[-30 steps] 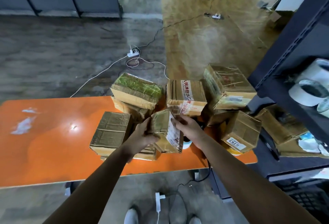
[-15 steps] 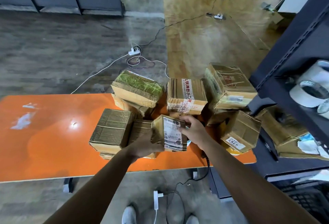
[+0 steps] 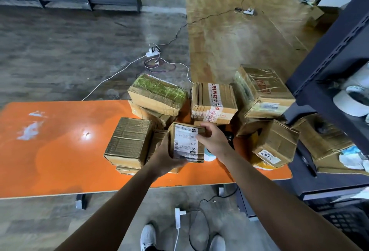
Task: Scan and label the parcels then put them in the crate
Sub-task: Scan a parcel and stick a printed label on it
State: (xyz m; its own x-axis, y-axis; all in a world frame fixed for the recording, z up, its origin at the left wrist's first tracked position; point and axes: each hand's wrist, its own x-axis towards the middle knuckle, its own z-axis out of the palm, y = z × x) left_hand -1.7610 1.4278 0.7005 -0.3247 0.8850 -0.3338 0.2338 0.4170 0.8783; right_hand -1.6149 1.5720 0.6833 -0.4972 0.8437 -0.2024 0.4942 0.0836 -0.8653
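Two hands grasp one parcel (image 3: 186,145), left hand (image 3: 164,158) at seven o'clock, right hand (image 3: 214,141) at two; keep its label (image 3: 184,140) uncovered for scanning.

Both bare forearms run up from the lower edge of the frame and converge at centre. Left hand (image 3: 164,158) holds the small parcel (image 3: 184,145) from the lower left, fingers hidden behind it. Right hand (image 3: 214,141) grips its upper right edge, thumb on the labelled face.

orange table (image 3: 50,161), cardboard parcels (image 3: 128,143) piled right side
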